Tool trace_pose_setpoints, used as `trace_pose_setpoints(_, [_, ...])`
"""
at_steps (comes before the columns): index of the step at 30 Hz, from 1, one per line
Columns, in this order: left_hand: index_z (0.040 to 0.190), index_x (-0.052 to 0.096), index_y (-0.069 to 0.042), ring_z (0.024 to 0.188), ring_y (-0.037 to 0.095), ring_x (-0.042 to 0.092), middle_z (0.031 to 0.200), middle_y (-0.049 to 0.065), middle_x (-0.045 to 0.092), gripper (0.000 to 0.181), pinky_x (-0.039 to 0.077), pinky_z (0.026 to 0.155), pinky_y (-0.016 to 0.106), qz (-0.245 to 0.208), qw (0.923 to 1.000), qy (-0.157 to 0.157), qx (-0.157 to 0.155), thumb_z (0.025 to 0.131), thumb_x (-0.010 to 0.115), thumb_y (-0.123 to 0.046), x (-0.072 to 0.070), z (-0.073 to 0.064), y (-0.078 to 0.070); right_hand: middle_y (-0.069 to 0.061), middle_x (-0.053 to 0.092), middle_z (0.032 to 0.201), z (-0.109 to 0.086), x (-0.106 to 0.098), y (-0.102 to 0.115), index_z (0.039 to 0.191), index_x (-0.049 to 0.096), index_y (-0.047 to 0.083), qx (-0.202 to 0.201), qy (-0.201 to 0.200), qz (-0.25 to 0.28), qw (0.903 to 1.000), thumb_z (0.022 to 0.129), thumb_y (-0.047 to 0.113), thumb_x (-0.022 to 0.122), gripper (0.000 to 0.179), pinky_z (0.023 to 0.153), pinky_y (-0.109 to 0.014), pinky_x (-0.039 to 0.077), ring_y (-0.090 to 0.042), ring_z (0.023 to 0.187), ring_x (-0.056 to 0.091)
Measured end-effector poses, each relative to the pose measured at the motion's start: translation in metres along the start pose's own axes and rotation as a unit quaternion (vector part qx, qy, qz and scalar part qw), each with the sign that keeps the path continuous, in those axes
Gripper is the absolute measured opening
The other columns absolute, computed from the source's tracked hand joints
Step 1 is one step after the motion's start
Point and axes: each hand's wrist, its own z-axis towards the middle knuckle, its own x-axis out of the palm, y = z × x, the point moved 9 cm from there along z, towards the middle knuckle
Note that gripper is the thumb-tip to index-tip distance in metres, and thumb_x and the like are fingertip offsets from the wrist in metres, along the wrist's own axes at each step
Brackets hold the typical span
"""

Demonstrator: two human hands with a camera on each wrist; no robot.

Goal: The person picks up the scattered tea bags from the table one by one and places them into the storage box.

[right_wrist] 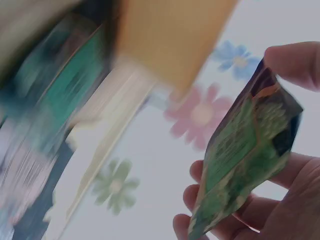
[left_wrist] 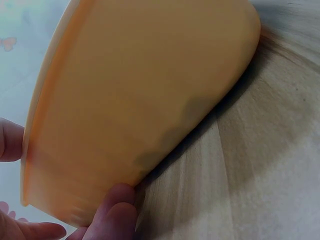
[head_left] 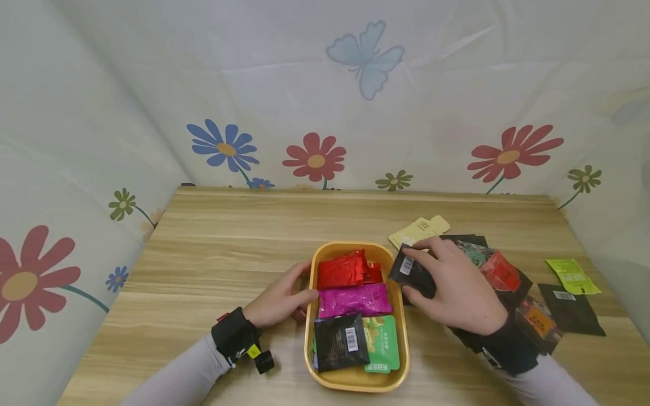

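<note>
A yellow plastic bin (head_left: 357,389) holds red packets (head_left: 341,269), a magenta packet (head_left: 355,300), a black packet with a barcode label (head_left: 341,343) and a green pouch (head_left: 382,344). My left hand (head_left: 281,296) grips the bin's left side, thumb at the rim and other fingers low against the outer wall (left_wrist: 135,100). Just off the right rim, my right hand (head_left: 457,287) pinches a small flat packet (head_left: 412,272) between thumb and fingers. Its black back has a white barcode; in the right wrist view the packet's front (right_wrist: 245,150) is printed green.
Right of the bin lie pale yellow packets (head_left: 417,230), a red-fronted packet (head_left: 501,272), a dark packet with an orange patch (head_left: 539,320), a lime packet (head_left: 574,275) and a black packet (head_left: 571,310). A flower-printed curtain (head_left: 274,84) stands behind the wooden table (head_left: 228,237).
</note>
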Motion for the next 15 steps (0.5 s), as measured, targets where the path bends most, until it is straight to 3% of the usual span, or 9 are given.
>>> trace_pose_setpoints(5, [0.157, 0.029, -0.016, 0.075, 0.026, 0.070, 0.150, 0.010, 0.042, 0.068, 0.059, 0.061, 0.043, 0.004, 1.0000, -0.002, 0.001, 0.097, 0.058, -0.029, -0.001, 0.001, 0.000, 0.010, 0.051, 0.131, -0.010, -0.002, 0.046, 0.133, 0.064, 0.023, -0.076, 0.030, 0.061, 0.9948, 0.079, 0.052, 0.073, 0.062, 0.092, -0.037, 0.049, -0.007, 0.115, 0.045])
trace_pose_setpoints(10, [0.157, 0.028, -0.016, 0.076, 0.025, 0.070, 0.150, 0.010, 0.042, 0.068, 0.059, 0.062, 0.044, 0.008, 1.0000, -0.001, -0.002, 0.097, 0.058, -0.027, 0.000, 0.001, -0.001, 0.017, 0.046, 0.137, -0.024, -0.001, 0.081, 0.137, 0.060, 0.033, -0.106, 0.073, 0.102, 0.9863, 0.081, 0.057, 0.070, 0.062, 0.097, -0.038, 0.049, -0.001, 0.120, 0.043])
trace_pose_setpoints(15, [0.157, 0.028, -0.009, 0.077, 0.028, 0.070, 0.149, 0.015, 0.042, 0.068, 0.059, 0.063, 0.047, 0.006, 1.0000, 0.004, -0.005, 0.097, 0.057, -0.022, 0.001, -0.002, -0.011, 0.018, 0.044, 0.140, -0.034, -0.001, 0.103, 0.142, 0.052, 0.040, -0.132, 0.093, 0.119, 0.9796, 0.083, 0.061, 0.066, 0.064, 0.097, -0.040, 0.050, -0.003, 0.124, 0.041])
